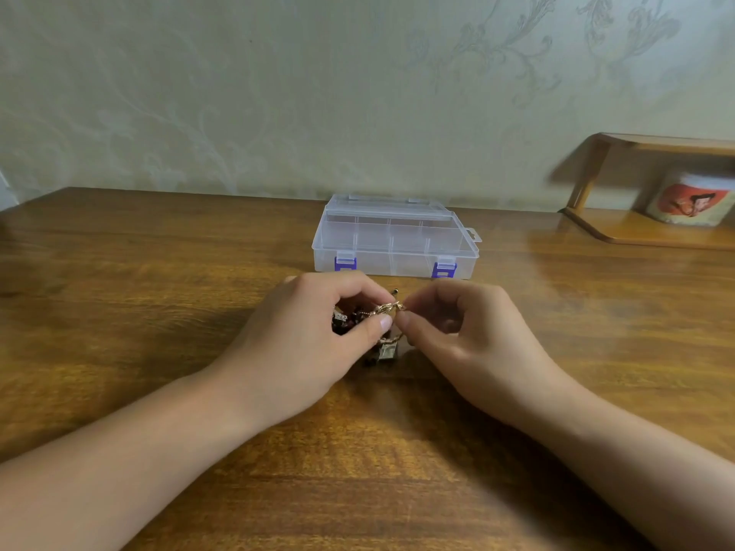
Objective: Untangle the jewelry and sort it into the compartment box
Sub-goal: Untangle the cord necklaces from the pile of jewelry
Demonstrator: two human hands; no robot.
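Observation:
A tangled clump of jewelry [386, 310] with a gold chain, dark red beads and a small metal pendant sits between my hands, just above the wooden table [159, 296]. My left hand [314, 340] pinches the gold chain with thumb and fingers, and the dark beads lie under its curled fingers. My right hand [457, 332] pinches the same chain from the right side. The pendant [387, 349] hangs below the thumbs. Behind the hands stands the clear plastic compartment box [393, 240], its lid shut with two purple clasps at the front.
A wooden shelf unit [620, 228] stands at the back right of the table with a white printed container [692, 200] on it. A patterned wall runs behind the table's far edge.

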